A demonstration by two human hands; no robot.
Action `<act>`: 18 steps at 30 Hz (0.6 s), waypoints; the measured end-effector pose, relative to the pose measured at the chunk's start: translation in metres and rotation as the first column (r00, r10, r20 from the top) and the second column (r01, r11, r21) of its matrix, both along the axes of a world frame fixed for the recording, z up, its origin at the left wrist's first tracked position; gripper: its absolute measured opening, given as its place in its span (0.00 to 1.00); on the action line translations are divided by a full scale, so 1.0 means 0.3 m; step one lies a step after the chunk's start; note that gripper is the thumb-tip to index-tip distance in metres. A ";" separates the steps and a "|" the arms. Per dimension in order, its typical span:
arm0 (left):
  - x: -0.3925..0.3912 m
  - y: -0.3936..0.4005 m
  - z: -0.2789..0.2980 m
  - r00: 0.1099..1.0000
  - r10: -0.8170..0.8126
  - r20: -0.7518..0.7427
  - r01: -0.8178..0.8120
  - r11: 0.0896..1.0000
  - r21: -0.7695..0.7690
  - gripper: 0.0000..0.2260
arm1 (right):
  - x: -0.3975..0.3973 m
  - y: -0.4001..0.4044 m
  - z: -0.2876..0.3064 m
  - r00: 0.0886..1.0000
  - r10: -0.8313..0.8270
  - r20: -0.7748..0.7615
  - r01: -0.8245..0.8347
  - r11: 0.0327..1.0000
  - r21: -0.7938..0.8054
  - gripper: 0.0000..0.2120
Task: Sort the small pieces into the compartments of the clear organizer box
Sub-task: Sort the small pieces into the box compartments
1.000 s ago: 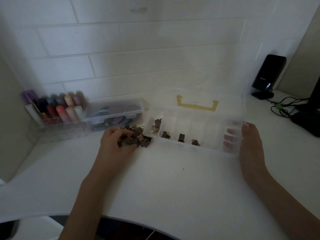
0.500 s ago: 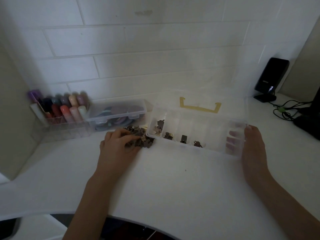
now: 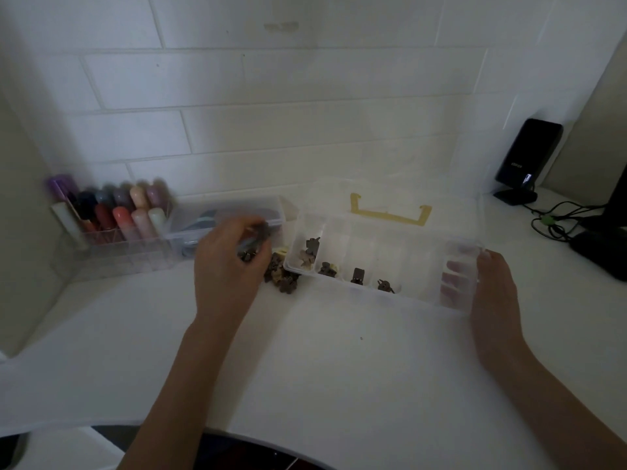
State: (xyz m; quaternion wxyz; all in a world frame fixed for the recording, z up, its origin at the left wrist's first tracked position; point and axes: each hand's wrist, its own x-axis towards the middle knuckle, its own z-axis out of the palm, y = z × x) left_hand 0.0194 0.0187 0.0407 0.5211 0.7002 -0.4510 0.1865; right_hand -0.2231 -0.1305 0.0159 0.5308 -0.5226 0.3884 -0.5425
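Far left of the left grip (image 3: 234, 262) stands a rack of coloured tubes (image 3: 115, 215). That grip is lifted, fingers curled round several dark small pieces (image 3: 252, 244). Just right of it the loose pile (image 3: 281, 274) lies on the white worktop (image 3: 339, 361), touching the clear organizer box (image 3: 383, 293). The right grip (image 3: 492, 290) clasps the box's right end, fingers inside the last compartment.
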 end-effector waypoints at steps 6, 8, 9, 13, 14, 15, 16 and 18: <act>-0.003 -0.140 0.023 0.997 -0.076 0.023 0.070 0.978 0.199 0.20 | -0.001 0.000 -0.001 1.000 -0.008 -0.021 0.008 1.000 -0.003 0.12; 0.002 -0.144 -0.006 0.992 -0.123 -0.037 0.127 0.979 0.160 0.19 | -0.001 -0.002 -0.005 0.999 -0.015 -0.028 0.015 1.000 -0.005 0.12; 0.008 -0.138 -0.016 0.989 -0.133 -0.061 0.140 0.983 0.116 0.16 | -0.001 -0.003 -0.005 0.999 -0.019 -0.029 0.019 1.000 -0.004 0.12; 0.064 -0.103 -0.020 0.984 -0.071 -0.164 0.082 0.994 0.066 0.07 | 0.000 -0.008 -0.006 1.000 -0.010 -0.005 0.010 1.000 0.029 0.14; 0.083 -0.095 -0.022 0.979 -0.052 -0.198 0.071 0.993 0.091 0.06 | -0.001 -0.008 -0.006 1.000 -0.007 -0.005 0.007 1.000 0.028 0.14; 0.104 -0.087 -0.026 0.974 -0.034 -0.225 0.064 0.990 0.128 0.06 | -0.001 -0.008 -0.006 1.000 -0.008 -0.014 0.008 1.000 0.022 0.14; 0.119 -0.077 -0.029 0.970 -0.029 -0.240 0.072 0.982 0.174 0.07 | -0.002 -0.007 -0.007 1.000 -0.011 -0.022 0.012 1.000 0.017 0.13; 0.129 -0.056 -0.034 0.958 -0.076 -0.277 0.157 0.946 0.283 0.08 | -0.003 -0.007 -0.009 0.999 -0.021 -0.033 0.022 1.000 0.018 0.13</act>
